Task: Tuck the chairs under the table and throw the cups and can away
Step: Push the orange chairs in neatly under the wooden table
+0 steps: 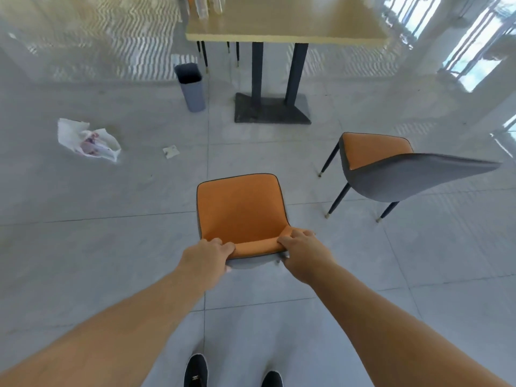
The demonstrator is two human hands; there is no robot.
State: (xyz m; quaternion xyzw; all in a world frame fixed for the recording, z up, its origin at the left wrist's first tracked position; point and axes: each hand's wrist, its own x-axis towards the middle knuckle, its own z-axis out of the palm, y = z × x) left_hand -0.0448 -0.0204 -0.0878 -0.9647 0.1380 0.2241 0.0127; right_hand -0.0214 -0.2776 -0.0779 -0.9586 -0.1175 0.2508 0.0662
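Table [287,26]: pale top, twin dark posts on a flat floor plate; at the far end of the tiled floor, well apart from both chairs. Rigid and fixed-looking; not to be shifted.

Second chair [391,169]: orange seat, grey shell back, thin dark legs; to the right, angled away from the table, untouched. Probably light enough for one person; best taken at the top edge of the backrest, both ends.

Near chair [240,210]: same make, seat facing the table, directly ahead of the feet and still short of the tabletop. Held at the backrest rim. Stiff shell under soft covering, so a firm grip without crushing; slim legs likely to scrape or chatter on smooth tile, hence lifted slightly or pushed evenly.

Bin [191,86]: grey, open-topped, upright just left of the table base. Light, easily knocked.

Left hand [208,254]: fingers curled over the left end of the backrest rim, clamped.

Right hand [300,247]: fingers wrapped over the right end, clamped likewise.

Cups and can [208,5]: blurred tall shapes at the tabletop's far left edge, too indistinct to tell apart; presumably light, crushable.
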